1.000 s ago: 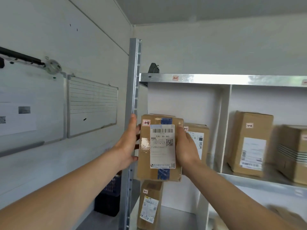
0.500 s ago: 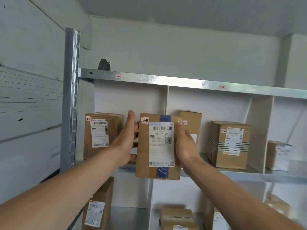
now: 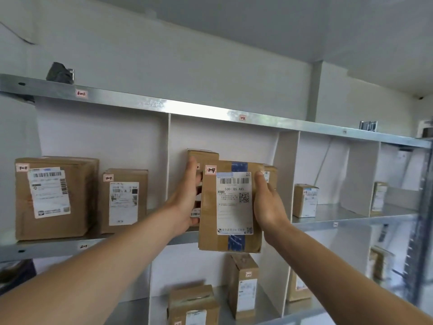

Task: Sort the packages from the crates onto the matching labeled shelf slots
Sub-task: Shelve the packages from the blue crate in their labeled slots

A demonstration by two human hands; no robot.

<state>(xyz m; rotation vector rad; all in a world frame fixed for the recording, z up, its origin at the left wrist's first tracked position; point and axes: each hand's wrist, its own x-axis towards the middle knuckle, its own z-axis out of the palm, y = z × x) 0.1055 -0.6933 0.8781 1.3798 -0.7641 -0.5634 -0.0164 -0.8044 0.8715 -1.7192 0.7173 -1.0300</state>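
I hold a brown cardboard package (image 3: 212,219) upright in front of the shelf, its white shipping label and a small red-edged tag reading 1-4 facing me. My left hand (image 3: 186,200) grips its left edge and my right hand (image 3: 269,205) grips its right edge. The package hangs before the second slot of the upper shelf (image 3: 328,222), whose rail above carries the tag 1-2 (image 3: 242,118). The slot tagged 1-1 (image 3: 81,93) lies to the left with two boxes (image 3: 55,198) in it.
White dividers (image 3: 287,174) split the shelf into slots. More boxes stand behind my hands, one small box (image 3: 305,201) in the third slot and another (image 3: 378,197) in the fourth. The lower shelf holds several boxes (image 3: 243,285). A steel upright (image 3: 421,231) bounds the right end.
My view and both hands with the package have swung right along the shelf, from the left upright and the 1-1 slot to in front of the 1-2 slot.
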